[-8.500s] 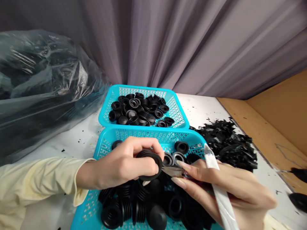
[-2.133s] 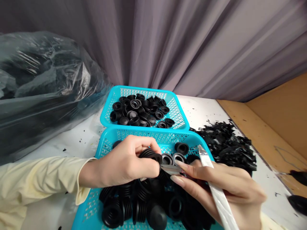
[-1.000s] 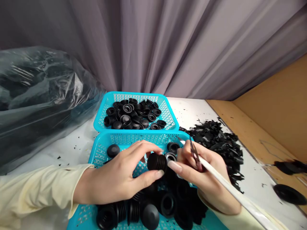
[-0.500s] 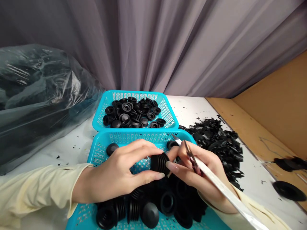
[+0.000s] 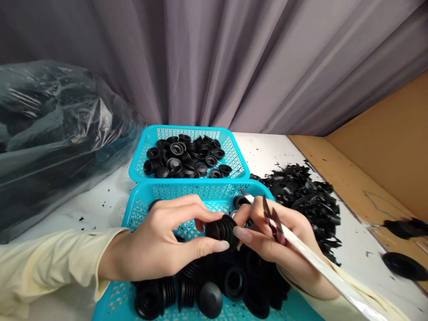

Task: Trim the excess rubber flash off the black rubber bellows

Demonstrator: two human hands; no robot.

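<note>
My left hand [image 5: 160, 243] pinches a black ribbed rubber bellows part [image 5: 221, 229] between thumb and fingers, above the near turquoise basket [image 5: 197, 191]. My right hand [image 5: 279, 243] touches the same part with its fingertips and keeps a small pair of scissors [image 5: 271, 218] with a long white-wrapped handle tucked in its fingers. The handle runs off to the lower right. Under both hands the near basket holds several more black rubber parts [image 5: 207, 290].
A second turquoise basket [image 5: 152, 138] behind holds several black rubber parts. A pile of black trimmings [image 5: 301, 191] lies to the right on the white table. A big clear plastic bag [image 5: 56, 133] of black parts fills the left. Brown board [image 5: 377, 165] and loose black pieces lie at right.
The scissors were against the part's rim earlier; now they are swung up in my right hand and both hands turn the ribbed part. The view shifted slightly left.
</note>
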